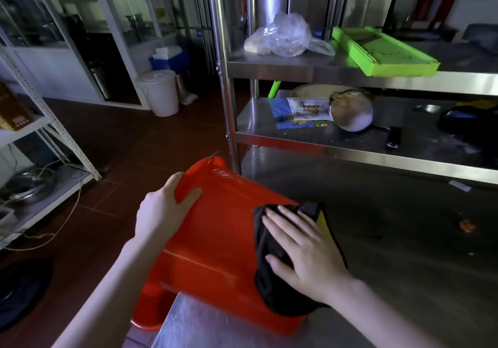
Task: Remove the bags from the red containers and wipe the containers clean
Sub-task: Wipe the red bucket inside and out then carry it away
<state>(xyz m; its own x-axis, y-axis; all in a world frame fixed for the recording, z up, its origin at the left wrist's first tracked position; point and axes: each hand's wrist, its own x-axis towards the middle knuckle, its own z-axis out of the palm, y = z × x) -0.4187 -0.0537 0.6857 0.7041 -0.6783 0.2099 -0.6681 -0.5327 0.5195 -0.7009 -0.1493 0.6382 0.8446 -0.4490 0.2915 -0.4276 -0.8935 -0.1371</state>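
I see the red bucket (215, 240) lying on its side at the counter's (404, 267) left edge, its mouth hanging past it. My left hand (164, 210) grips the rim. My right hand (304, 250) presses a black cloth (269, 288) flat-fingered against its base end.

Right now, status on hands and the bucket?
Left hand grips edge of red bucket. Right hand flat, pressing black cloth on its side. Bucket lying tipped on steel table. Nothing in the way.
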